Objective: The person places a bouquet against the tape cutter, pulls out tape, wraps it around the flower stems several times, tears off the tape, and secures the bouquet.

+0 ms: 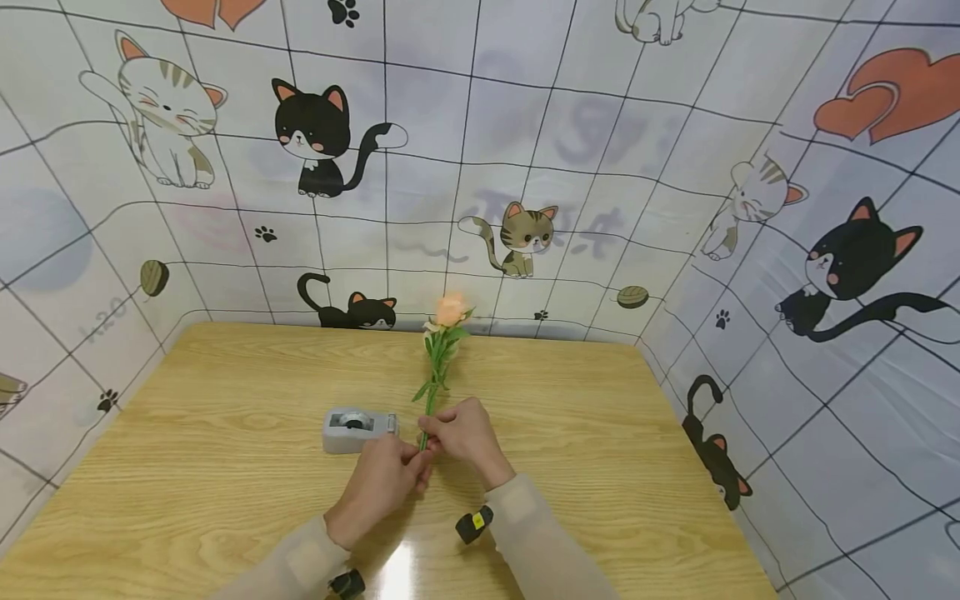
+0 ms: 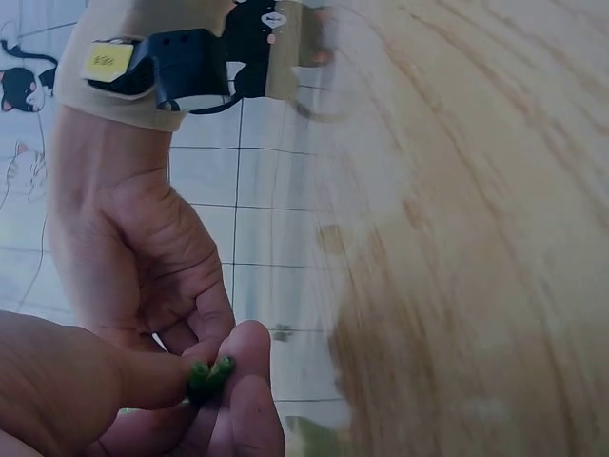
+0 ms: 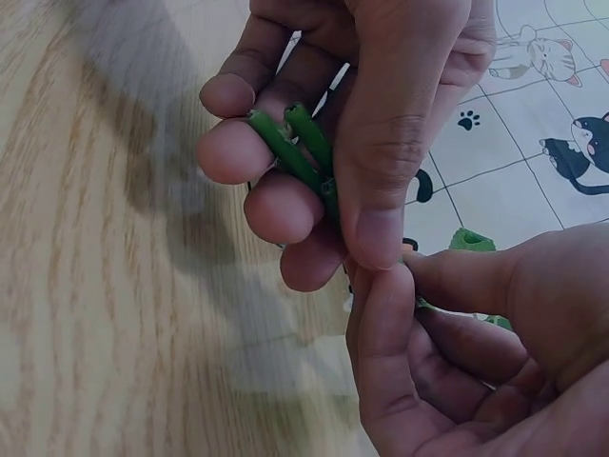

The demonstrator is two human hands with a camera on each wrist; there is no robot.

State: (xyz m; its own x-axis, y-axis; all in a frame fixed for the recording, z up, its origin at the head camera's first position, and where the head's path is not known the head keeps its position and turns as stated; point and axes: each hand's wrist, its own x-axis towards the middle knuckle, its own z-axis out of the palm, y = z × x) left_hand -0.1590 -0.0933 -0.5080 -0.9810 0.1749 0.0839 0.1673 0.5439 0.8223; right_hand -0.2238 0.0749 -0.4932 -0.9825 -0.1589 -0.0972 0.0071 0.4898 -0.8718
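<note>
A small bunch of flowers (image 1: 451, 312), with a peach bloom on top and leafy green stems, points away from me over the table. My left hand (image 1: 378, 477) pinches the stems near their lower ends, thumb against fingers. Two cut stem ends (image 3: 276, 143) stick out of that grip in the right wrist view. Just above it, my right hand (image 1: 470, 437) pinches the stems between thumb and index finger, touching the left fingertips. Whether anything thin lies between those fingers is hidden. Left of the stems, near my left hand, stands a grey tape dispenser (image 1: 336, 440).
The wooden table (image 1: 585, 450) reaches back to a white cloth wall (image 1: 427, 183) printed with cats and grid lines, which also closes in both sides. A black wrist camera (image 1: 474, 525) sits on the right wrist, another (image 1: 347, 583) on the left.
</note>
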